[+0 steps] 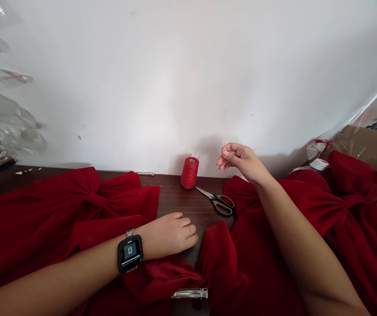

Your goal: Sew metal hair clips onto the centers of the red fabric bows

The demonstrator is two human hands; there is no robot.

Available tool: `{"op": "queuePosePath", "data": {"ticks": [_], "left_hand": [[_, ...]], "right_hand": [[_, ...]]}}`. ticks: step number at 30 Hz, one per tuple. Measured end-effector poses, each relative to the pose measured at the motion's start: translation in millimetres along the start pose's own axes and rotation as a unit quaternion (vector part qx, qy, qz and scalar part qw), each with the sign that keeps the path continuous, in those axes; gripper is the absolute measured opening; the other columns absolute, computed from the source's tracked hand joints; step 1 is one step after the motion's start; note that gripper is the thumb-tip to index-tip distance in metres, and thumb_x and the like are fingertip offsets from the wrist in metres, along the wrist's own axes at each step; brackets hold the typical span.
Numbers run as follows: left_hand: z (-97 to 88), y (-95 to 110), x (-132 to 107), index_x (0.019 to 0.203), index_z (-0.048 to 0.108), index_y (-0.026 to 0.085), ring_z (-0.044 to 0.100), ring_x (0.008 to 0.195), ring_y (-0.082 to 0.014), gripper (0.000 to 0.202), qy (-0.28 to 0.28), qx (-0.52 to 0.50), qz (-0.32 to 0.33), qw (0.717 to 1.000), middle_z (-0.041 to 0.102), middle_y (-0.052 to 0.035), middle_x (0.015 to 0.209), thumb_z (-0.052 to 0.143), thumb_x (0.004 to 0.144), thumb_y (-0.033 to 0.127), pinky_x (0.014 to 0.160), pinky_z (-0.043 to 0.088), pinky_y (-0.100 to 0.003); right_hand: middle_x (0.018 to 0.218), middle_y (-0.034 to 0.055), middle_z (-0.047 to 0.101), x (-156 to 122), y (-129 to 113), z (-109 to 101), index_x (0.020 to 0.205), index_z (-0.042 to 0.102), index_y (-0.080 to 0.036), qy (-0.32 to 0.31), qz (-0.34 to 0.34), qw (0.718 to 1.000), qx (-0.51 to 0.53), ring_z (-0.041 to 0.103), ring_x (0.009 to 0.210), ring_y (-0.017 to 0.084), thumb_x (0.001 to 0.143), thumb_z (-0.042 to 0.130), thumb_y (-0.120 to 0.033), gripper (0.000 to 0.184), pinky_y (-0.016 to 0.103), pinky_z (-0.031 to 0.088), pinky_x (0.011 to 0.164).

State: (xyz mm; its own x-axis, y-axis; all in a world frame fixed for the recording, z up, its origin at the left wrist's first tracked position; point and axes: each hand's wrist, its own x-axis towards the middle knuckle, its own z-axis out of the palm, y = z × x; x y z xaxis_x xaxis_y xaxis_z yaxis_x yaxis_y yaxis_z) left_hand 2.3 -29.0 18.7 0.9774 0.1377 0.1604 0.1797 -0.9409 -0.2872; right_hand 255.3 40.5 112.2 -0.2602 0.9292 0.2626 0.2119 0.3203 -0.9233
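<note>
My right hand (236,158) is raised above the table with thumb and fingertips pinched together. Whatever it pinches is too fine to make out. Lower down, my left hand (172,235) rests with curled fingers at the dark table, its palm side hidden. Just below it is a red fabric bow (221,250) with a metal hair clip (191,293) at its middle. Between and beyond my hands, a cone of red thread (189,173) stands upright, with several needles (195,156) sticking up at its top. Black-handled scissors (215,199) lie beside it, blades towards the cone.
Large red bows spread over the left (93,197) and right (346,202) of the table. Another metal clip (145,174) lies near the white wall (142,87). Clear plastic bags (7,109) hang at the left; a cardboard box (362,142) stands at the right.
</note>
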Motion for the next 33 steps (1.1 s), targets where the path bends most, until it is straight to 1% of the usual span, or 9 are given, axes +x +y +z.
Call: {"op": "queuePosePath", "data": {"ticks": [4, 7, 9, 11, 12, 14, 17, 22, 33], "left_hand": [[1.7, -2, 0, 0.089, 0.056, 0.019, 0.053, 0.072, -0.0177, 0.01, -0.002, -0.016, -0.014, 1.0, 0.062, -0.0009, 0.082, 0.058, 0.089, 0.009, 0.065, 0.037, -0.033], [2.4, -2, 0, 0.087, 0.055, 0.019, 0.053, 0.072, -0.0177, 0.01, -0.001, -0.029, -0.024, 0.999, 0.062, -0.0011, 0.081, 0.058, 0.089, 0.009, 0.065, 0.038, -0.033], [2.4, -2, 0, 0.087, 0.055, 0.019, 0.053, 0.073, -0.0177, 0.01, -0.002, -0.034, -0.026, 0.999, 0.062, -0.001, 0.081, 0.059, 0.089, 0.01, 0.066, 0.038, -0.033], [2.3, -2, 0, 0.086, 0.056, 0.019, 0.053, 0.072, -0.0176, 0.009, -0.002, -0.038, -0.031, 0.999, 0.062, -0.0008, 0.08, 0.059, 0.089, 0.011, 0.066, 0.038, -0.033], [2.3, -2, 0, 0.085, 0.055, 0.019, 0.054, 0.072, -0.0177, 0.009, -0.002, -0.039, -0.034, 0.999, 0.062, -0.0006, 0.08, 0.06, 0.088, 0.012, 0.066, 0.038, -0.033], [2.3, -2, 1, 0.083, 0.055, 0.019, 0.054, 0.072, -0.0178, 0.01, -0.004, -0.042, -0.045, 0.998, 0.062, -0.0006, 0.079, 0.06, 0.088, 0.011, 0.066, 0.037, -0.033], [2.9, -3, 1, 0.082, 0.056, 0.018, 0.054, 0.073, -0.0185, 0.009, -0.005, -0.045, -0.059, 0.997, 0.063, -0.0014, 0.08, 0.059, 0.086, 0.01, 0.067, 0.037, -0.034], [4.4, -5, 1, 0.084, 0.057, 0.019, 0.055, 0.077, -0.0196, 0.009, -0.008, -0.052, -0.092, 0.994, 0.064, -0.0019, 0.084, 0.056, 0.085, 0.01, 0.07, 0.037, -0.035], [5.8, -6, 3, 0.084, 0.059, 0.019, 0.055, 0.077, -0.0197, 0.011, -0.022, -0.077, -0.111, 0.991, 0.064, -0.0021, 0.085, 0.052, 0.088, 0.011, 0.069, 0.041, -0.036]], "right_hand": [[0.064, -0.0001, 0.063, 2, 8, -9, 0.08, 0.047, -0.021, 0.017, -0.012, 0.995, -0.099, 0.059, 0.055, 0.012, 0.087, 0.056, -0.053, 0.034, 0.025, 0.047, 0.057], [0.052, -0.0008, 0.054, 7, 23, -15, 0.067, 0.049, -0.02, 0.057, -0.011, 0.941, -0.333, 0.05, 0.049, 0.013, 0.09, 0.054, -0.04, 0.031, 0.025, 0.039, 0.051], [0.054, 0.0019, 0.058, 10, 33, -17, 0.063, 0.055, -0.019, 0.073, -0.007, 0.907, -0.415, 0.051, 0.053, 0.015, 0.084, 0.062, -0.026, 0.023, 0.026, 0.037, 0.053], [0.068, 0.0048, 0.068, 12, 37, -13, 0.074, 0.066, -0.019, 0.067, -0.011, 0.904, -0.422, 0.056, 0.061, 0.018, 0.078, 0.064, -0.014, 0.007, 0.027, 0.038, 0.058], [0.077, 0.0053, 0.071, 12, 36, -9, 0.083, 0.069, -0.02, 0.058, -0.018, 0.905, -0.421, 0.058, 0.065, 0.018, 0.078, 0.063, -0.011, 0.012, 0.027, 0.04, 0.061], [0.09, 0.0045, 0.073, 10, 30, 3, 0.094, 0.071, -0.021, 0.036, -0.039, 0.908, -0.415, 0.06, 0.069, 0.017, 0.083, 0.06, -0.013, 0.018, 0.027, 0.042, 0.065], [0.093, 0.0021, 0.073, 5, 21, 27, 0.092, 0.07, -0.021, 0.003, -0.082, 0.912, -0.402, 0.06, 0.071, 0.014, 0.089, 0.056, -0.021, 0.014, 0.024, 0.044, 0.066], [0.098, 0.0011, 0.072, 0, 30, 57, 0.103, 0.065, -0.022, -0.021, -0.155, 0.848, -0.506, 0.062, 0.073, 0.014, 0.09, 0.056, -0.02, 0.016, 0.024, 0.038, 0.061], [0.08, 0.0079, 0.07, 0, 61, 77, 0.093, 0.06, -0.015, -0.006, -0.151, 0.776, -0.612, 0.059, 0.063, 0.016, 0.098, 0.038, -0.018, 0.023, 0.03, 0.019, 0.053]]}}
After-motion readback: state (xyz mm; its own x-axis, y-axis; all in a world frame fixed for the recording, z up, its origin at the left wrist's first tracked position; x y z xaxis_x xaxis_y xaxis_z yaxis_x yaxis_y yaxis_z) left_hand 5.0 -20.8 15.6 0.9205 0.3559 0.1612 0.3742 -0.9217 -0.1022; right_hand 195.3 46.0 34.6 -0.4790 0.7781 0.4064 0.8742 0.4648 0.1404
